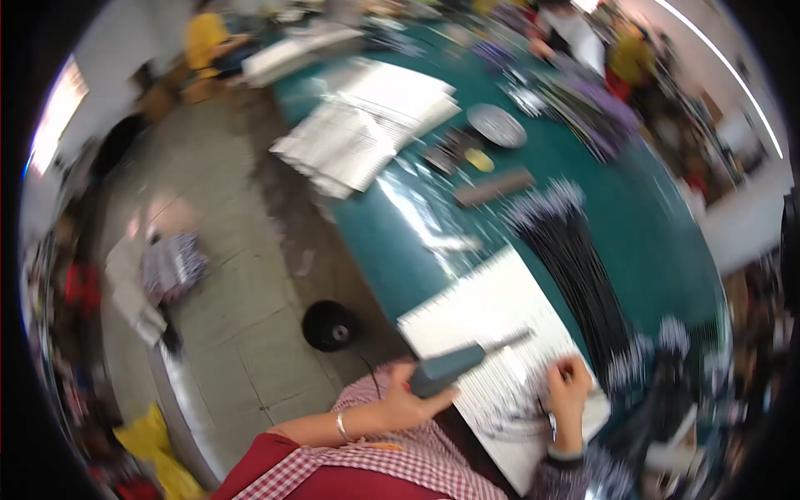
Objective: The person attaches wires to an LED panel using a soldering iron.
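My left hand (408, 402) is wrapped round a tool with a thick teal handle (447, 371) and a thin metal shaft, which points right over a white ridged board (492, 302). The blur hides the tool's exact kind. Thin strands lie in rows across the board, which sits at the table's near edge. Above the board's right side, my right hand (570, 390) has its fingers curled together; whatever they may pinch is too small and smeared to make out. Just beyond the board lies a long bundle of black cables (583, 279) with pale, frayed-looking ends.
On the green table (658, 242) stand a stack of white ridged boards (367, 121), a metal bowl (497, 125) and a brown bar (495, 188). A black bin (329, 326) is on the floor to the left. Other people work at the far end.
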Demonstrator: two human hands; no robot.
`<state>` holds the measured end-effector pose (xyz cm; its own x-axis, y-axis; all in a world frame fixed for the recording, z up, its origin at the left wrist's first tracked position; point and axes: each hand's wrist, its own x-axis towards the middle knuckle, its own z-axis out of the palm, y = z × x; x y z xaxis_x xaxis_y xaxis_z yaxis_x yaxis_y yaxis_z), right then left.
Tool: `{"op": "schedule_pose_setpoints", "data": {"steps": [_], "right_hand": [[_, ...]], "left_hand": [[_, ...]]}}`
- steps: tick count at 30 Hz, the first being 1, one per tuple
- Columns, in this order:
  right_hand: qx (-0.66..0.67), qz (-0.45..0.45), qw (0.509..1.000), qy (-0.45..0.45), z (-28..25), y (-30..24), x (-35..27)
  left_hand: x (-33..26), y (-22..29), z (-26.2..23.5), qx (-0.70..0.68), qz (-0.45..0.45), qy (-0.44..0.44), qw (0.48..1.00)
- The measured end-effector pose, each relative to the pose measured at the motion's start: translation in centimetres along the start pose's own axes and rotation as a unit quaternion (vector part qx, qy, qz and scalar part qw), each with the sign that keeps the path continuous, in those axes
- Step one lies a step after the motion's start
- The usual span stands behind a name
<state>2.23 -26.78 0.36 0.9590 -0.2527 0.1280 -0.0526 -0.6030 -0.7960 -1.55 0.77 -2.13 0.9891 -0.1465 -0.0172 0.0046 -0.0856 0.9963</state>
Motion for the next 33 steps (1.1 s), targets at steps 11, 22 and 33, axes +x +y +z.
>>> {"op": "schedule_pose_setpoints", "data": {"steps": [11,22,33], "right_hand": [[0.008,0.024,0.998,0.057,0.4,-0.4,-1.1],[-0.009,0.013,0.997,0.075,0.9,-0.9,-1.4],[-0.002,0.016,0.997,0.072,0.9,-0.7,-1.2]], "left_hand": [[2.4,3.2,1.1,-0.095,-0.102,-0.058,0.989],[2.6,3.8,1.7,-0.034,-0.068,-0.078,0.994],[2.7,4.0,1.9,0.005,-0.072,-0.097,0.993]]}}
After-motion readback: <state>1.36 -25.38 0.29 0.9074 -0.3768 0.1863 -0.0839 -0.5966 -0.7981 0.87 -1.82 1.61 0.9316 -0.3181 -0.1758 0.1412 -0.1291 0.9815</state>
